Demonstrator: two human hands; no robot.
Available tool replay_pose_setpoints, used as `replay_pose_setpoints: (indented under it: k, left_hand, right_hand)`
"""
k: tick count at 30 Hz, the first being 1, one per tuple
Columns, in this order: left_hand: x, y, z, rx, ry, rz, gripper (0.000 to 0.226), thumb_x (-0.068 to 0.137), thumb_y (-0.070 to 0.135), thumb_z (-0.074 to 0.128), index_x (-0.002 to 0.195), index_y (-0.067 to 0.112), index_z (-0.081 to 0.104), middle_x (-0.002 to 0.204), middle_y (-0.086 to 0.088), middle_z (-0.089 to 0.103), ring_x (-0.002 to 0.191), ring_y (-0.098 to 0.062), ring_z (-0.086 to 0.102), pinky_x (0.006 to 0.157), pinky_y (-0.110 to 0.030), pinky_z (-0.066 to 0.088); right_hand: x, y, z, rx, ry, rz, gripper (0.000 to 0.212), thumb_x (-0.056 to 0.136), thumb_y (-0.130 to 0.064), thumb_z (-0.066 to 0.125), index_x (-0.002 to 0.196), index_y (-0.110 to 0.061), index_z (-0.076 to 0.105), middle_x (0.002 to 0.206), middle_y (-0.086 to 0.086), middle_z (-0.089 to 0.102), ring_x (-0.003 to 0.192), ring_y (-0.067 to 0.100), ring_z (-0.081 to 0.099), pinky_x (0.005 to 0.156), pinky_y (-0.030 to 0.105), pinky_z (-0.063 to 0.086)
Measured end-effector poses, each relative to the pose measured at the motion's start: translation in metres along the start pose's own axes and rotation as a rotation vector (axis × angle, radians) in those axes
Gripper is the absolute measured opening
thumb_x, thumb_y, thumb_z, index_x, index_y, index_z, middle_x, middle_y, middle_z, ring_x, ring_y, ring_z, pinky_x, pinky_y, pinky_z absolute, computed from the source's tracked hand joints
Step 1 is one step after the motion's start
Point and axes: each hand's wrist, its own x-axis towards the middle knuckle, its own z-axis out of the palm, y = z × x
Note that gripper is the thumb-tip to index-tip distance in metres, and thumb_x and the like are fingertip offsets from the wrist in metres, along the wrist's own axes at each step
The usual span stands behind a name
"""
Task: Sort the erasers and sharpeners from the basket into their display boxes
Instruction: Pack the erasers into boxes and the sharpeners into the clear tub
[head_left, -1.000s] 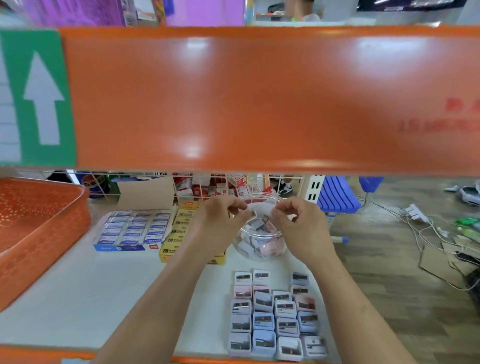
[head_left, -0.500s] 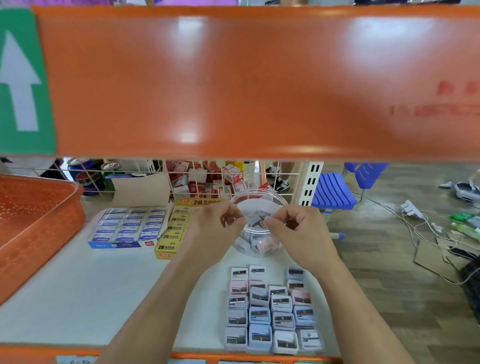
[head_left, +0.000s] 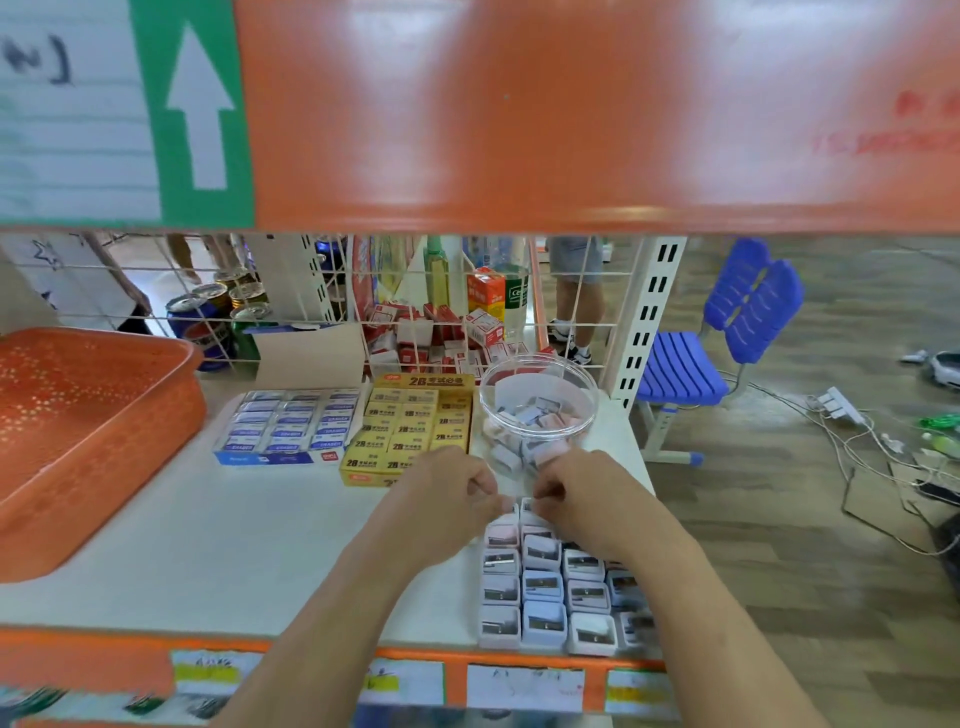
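On the shelf (head_left: 234, 545), reckoned from its middle, the basket (head_left: 78, 493) lies at nine o'clock. Two eraser boxes (head_left: 270, 458) sit side by side at twelve, and the tub (head_left: 491, 410) holding sharpeners is at one. Rows of sharpeners (head_left: 550, 592) stand at four. The left hand (head_left: 447, 493) and right hand (head_left: 576, 488) meet between tub and rows.

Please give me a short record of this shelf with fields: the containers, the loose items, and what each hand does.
basket: orange basket, left on the white shelf
eraser boxes: blue eraser box and yellow 2B eraser box, side by side, both filled
tub: clear round tub right of the yellow box, holding sharpeners
loose items: sharpener rows near the shelf's front edge
left hand: fingers curled, at the rows' far end; hold unclear
right hand: the same, beside it
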Motion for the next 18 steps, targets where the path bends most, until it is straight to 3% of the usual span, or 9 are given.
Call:
replay_pose_setpoints:
  k: [4, 9, 12, 15, 18]
  left_hand:
    - [-0.0014, 0.0020, 0.0023, 0.123, 0.001, 0.017, 0.011, 0.088, 0.034, 0.065, 0.082, 0.025, 0.066, 0.089, 0.014, 0.056, 0.082, -0.006, 0.057, 0.077, -0.026, 0.051]
    - [-0.0002, 0.0035, 0.0064, 0.199, 0.025, 0.024, 0.013, 0.091, 0.034, 0.061, 0.089, 0.023, 0.068, 0.093, 0.010, 0.059, 0.084, -0.011, 0.058, 0.079, -0.031, 0.052]
    - [0.0010, 0.0046, 0.0084, 0.197, 0.013, 0.008, 0.017, 0.091, 0.033, 0.060, 0.083, 0.021, 0.070, 0.087, 0.009, 0.064, 0.078, -0.010, 0.061, 0.075, -0.030, 0.054]
    - [0.0027, 0.0042, 0.0085, 0.199, 0.020, 0.017, 0.019, 0.091, 0.030, 0.061, 0.078, 0.019, 0.069, 0.084, 0.009, 0.063, 0.076, -0.011, 0.061, 0.071, -0.031, 0.055]
    - [0.0032, 0.0027, 0.0088, 0.208, 0.040, 0.047, 0.021, 0.089, 0.021, 0.058, 0.070, 0.017, 0.065, 0.078, 0.008, 0.062, 0.071, -0.011, 0.060, 0.068, -0.034, 0.056]
  right_hand:
    - [-0.0009, -0.0015, 0.0026, -0.018, 0.024, 0.027, 0.017, 0.086, -0.014, 0.055, 0.073, -0.025, 0.060, 0.088, 0.005, 0.063, 0.077, 0.021, 0.059, 0.064, 0.027, 0.041]
    - [-0.0022, -0.0029, 0.0059, -0.037, 0.072, 0.039, 0.014, 0.090, -0.016, 0.054, 0.079, -0.024, 0.057, 0.092, 0.004, 0.062, 0.082, 0.022, 0.059, 0.072, 0.031, 0.048]
    - [-0.0023, -0.0023, 0.0076, -0.041, 0.119, 0.048, 0.016, 0.091, -0.016, 0.053, 0.077, -0.025, 0.052, 0.092, 0.003, 0.060, 0.081, 0.020, 0.056, 0.069, 0.029, 0.044]
    - [-0.0035, 0.0002, 0.0062, -0.019, 0.170, 0.055, 0.031, 0.090, -0.015, 0.050, 0.064, -0.029, 0.041, 0.084, 0.001, 0.057, 0.073, 0.019, 0.051, 0.059, 0.024, 0.036]
    - [-0.0075, -0.0001, -0.0009, 0.121, 0.225, 0.004, 0.026, 0.090, -0.013, 0.053, 0.067, -0.025, 0.053, 0.077, -0.001, 0.062, 0.070, 0.018, 0.055, 0.059, 0.026, 0.043]
